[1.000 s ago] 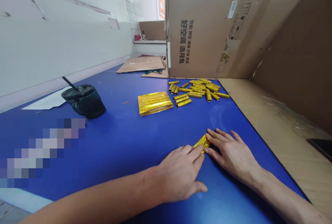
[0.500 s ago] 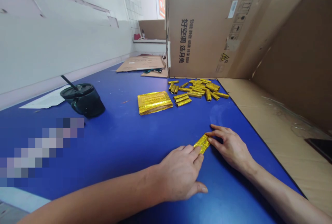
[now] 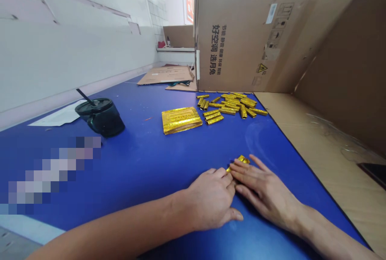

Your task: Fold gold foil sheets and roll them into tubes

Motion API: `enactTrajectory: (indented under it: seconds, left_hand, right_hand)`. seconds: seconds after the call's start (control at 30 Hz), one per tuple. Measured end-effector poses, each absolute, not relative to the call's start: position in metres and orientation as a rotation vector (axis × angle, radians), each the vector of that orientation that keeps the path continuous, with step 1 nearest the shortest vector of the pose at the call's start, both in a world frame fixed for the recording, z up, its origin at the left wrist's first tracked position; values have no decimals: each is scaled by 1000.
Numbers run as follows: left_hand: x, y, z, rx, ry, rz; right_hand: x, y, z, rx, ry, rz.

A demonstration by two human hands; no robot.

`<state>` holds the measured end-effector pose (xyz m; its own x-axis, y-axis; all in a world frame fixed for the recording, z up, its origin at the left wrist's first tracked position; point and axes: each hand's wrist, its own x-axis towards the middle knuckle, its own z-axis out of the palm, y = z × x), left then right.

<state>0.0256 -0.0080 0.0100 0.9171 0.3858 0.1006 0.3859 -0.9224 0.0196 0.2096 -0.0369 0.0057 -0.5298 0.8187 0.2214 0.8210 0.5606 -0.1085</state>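
Note:
A small piece of gold foil lies on the blue table, mostly covered by both hands. My left hand keeps its bent fingers together over the near end of the foil, gripping it against the tabletop, its thumb off to the side. Across the top of the foil lies my right hand, its fingers stretched out flat and their tips close to the left fingers. Beyond the hands is a flat stack of gold foil sheets. Several folded gold foil tubes form a loose pile to its right.
A dark lidded mug with a black stick stands at left, by a white paper sheet. A large cardboard box rises behind the tubes. More cardboard runs along the table's right edge. Flat cardboard pieces lie farther back.
My right hand has moved left and flattened over the foil, covering more of it. My left hand has stayed nearly in place. The view has shifted slightly.

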Motion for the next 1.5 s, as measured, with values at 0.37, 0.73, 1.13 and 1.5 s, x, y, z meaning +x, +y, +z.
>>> enactTrajectory:
  seconds: [0.37, 0.73, 1.13, 1.5]
  left_hand:
    - [25, -9, 10, -3069, -614, -162]
    - [19, 14, 9, -3055, -570, -187]
    - [29, -14, 10, -3116, -583, -139]
    - [16, -8, 25, -3038, -683, -38]
  right_hand:
    - [221, -35, -4, -1671, -2609, -42]
    - [229, -32, 15, -1676, -2645, 7]
    - [223, -40, 12, -1653, -2647, -7]
    - [220, -40, 18, -1711, -2654, 49]
